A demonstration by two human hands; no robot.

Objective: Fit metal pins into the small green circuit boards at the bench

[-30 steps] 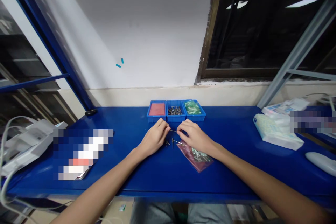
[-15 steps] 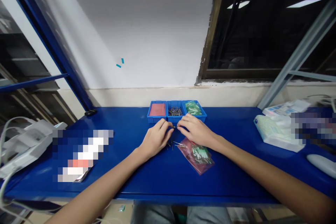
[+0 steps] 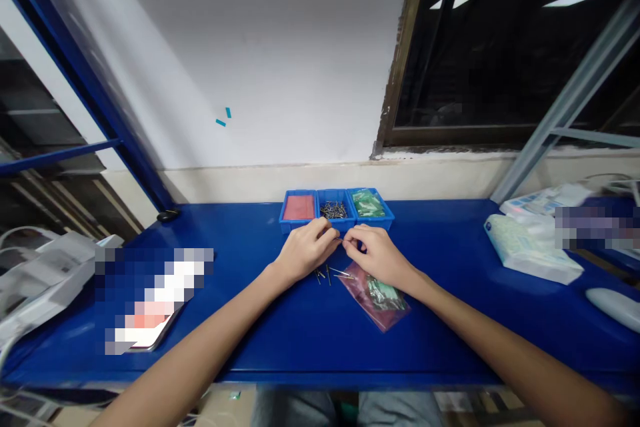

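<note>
My left hand (image 3: 309, 250) is closed in a pinch just in front of the blue bins. Facing it, my right hand (image 3: 377, 252) is pinched too, thumb against bent fingers. A small thin metal pin (image 3: 341, 240) shows between the two sets of fingertips, mostly hidden by them. Below the hands, several loose metal pins (image 3: 328, 274) lie on the blue table. Under my right wrist is a pink plastic bag (image 3: 365, 310) with a clear and green packet (image 3: 385, 296) on it; a long silver pin (image 3: 341, 273) reaches its left edge.
Three joined blue bins stand by the wall: pink bags (image 3: 299, 207), metal pins (image 3: 334, 209) and green packets (image 3: 367, 203). A phone-like device (image 3: 157, 330) lies left, near a white power strip (image 3: 60, 263). A wipes pack (image 3: 533, 253) and white mouse (image 3: 613, 307) are right.
My hands have drawn together and the pin between them is now more covered. The left hand has shifted right, and the right hand's fingers are more curled.
</note>
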